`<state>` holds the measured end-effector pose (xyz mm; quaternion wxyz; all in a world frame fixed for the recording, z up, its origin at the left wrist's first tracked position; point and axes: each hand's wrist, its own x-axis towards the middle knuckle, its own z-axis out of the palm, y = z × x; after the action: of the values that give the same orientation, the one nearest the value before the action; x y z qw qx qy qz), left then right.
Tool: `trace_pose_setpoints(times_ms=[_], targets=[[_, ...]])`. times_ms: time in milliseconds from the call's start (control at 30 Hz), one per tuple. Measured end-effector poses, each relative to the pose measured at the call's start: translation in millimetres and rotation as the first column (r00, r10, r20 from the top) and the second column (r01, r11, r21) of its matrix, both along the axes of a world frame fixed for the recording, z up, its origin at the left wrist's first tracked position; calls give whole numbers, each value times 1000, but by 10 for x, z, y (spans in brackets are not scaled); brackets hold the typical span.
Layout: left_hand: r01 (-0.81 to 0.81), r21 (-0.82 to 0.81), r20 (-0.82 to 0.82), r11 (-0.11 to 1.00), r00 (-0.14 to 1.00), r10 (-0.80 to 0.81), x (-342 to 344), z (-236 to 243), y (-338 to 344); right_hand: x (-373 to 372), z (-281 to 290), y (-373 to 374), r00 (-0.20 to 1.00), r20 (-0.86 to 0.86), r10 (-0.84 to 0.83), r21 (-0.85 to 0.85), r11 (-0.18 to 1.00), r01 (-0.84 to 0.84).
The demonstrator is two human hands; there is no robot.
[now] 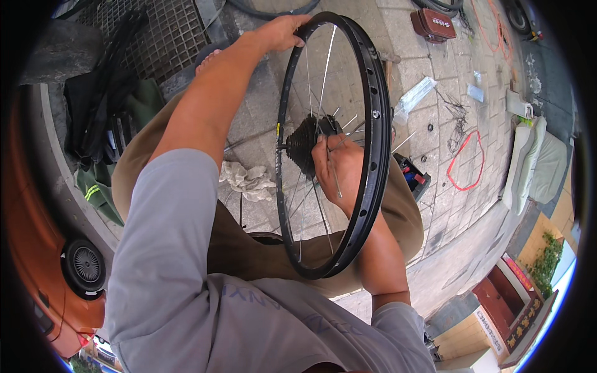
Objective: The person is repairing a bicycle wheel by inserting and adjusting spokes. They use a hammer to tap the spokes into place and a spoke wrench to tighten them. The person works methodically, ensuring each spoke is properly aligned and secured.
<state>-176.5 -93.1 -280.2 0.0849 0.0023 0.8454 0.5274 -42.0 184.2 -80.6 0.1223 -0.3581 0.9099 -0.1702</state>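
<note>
A black bicycle wheel rim stands tilted between my knees, with only some of its spokes in place. At its top, my left hand is closed around the rim. My right hand reaches in from the right side, its fingers pinched at the hub. A thin metal spoke runs from between those fingers down across the hand. Beside the fingertips, on the hub's left, sits the dark cassette. The fingers partly cover the hub, so the spoke's upper end cannot be made out.
A crumpled pale rag lies on the paving left of the wheel. To the right are a red loop, clear plastic packaging, loose thin wires and a small tool box. A brown case sits farther off.
</note>
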Motion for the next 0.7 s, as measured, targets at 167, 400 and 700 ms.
trace_pose_setpoints(times_ms=[167,400,700], targets=[[-70,20,28,997,997,70,5,-56,49,-22,78,-26,1000,-15,11,46,999,-11],[-175,52,-48,983,983,177,38,-322,163,-15,90,6,995,-94,21,46,999,-17],[-446,237,328,863,873,361,897,-1435,455,-15,67,34,995,-73,66,45,997,-63]])
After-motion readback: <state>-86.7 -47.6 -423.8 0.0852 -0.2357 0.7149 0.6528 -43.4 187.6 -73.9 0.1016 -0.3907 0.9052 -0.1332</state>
